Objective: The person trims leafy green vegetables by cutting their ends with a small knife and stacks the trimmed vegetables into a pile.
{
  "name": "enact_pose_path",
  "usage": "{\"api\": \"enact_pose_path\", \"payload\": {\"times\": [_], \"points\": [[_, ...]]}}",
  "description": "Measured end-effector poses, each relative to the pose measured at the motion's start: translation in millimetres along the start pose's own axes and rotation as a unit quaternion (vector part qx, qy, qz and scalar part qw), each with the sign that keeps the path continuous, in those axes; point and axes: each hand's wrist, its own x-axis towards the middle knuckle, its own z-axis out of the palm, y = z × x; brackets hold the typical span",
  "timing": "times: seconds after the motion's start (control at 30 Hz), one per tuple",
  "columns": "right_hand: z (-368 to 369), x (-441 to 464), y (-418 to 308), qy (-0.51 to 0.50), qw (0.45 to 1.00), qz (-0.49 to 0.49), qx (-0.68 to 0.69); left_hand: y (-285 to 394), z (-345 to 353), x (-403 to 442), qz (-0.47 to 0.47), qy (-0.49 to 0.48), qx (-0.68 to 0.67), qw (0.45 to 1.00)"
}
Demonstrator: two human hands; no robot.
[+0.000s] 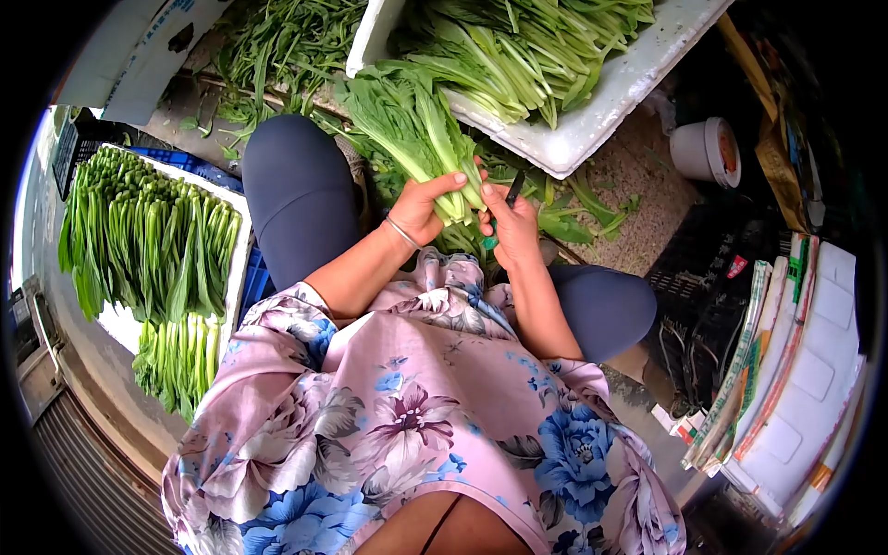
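My left hand (424,205) is closed around the stem end of a bunch of long leafy lettuce (404,125), its leaves pointing away from me. Close beside it, my right hand (514,225) grips a slim knife-like tool (515,188), black where it sticks out above the fist and green below. The fingertips of the right hand are at the cut stem ends; whether the blade touches them cannot be made out. Both hands are above my lap, between my knees. Just beyond them stands a white foam box (592,139) heaped with more of the lettuce (518,55).
Loose leaves (287,46) cover the ground ahead. At left, a white foam box (242,231) holds stacked green-stemmed vegetables (153,231). On the right are a white bucket (700,151), a black crate (708,268) and stacked white foam panels (800,370).
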Motion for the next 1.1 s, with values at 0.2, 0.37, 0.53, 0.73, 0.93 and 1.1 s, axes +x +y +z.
{"api": "enact_pose_path", "payload": {"times": [0.2, 0.37, 0.53, 0.73, 0.93, 1.1], "points": [[-5, 0, -5, 0.019, 0.998, -0.013, -0.054, 12, 13, -4, -0.033, -0.040, -0.045, 0.998], [-7, 18, -15, 0.025, 0.997, -0.039, -0.059, 51, 43, -16, 0.137, -0.033, 0.051, 0.989], [-8, 38, -12, -0.019, 0.999, 0.020, -0.037, 144, 80, -98, 0.348, 0.030, 0.146, 0.926], [9, 58, 13, -0.078, 0.992, 0.088, -0.045, 206, 40, -221, 0.577, 0.266, 0.134, 0.761], [19, 67, 39, -0.078, 0.977, 0.159, -0.117, 204, -83, -328, 0.687, 0.528, 0.009, 0.499], [15, 70, 50, -0.080, 0.972, 0.188, -0.118, 209, -158, -365, 0.647, 0.632, -0.232, 0.358]]}}
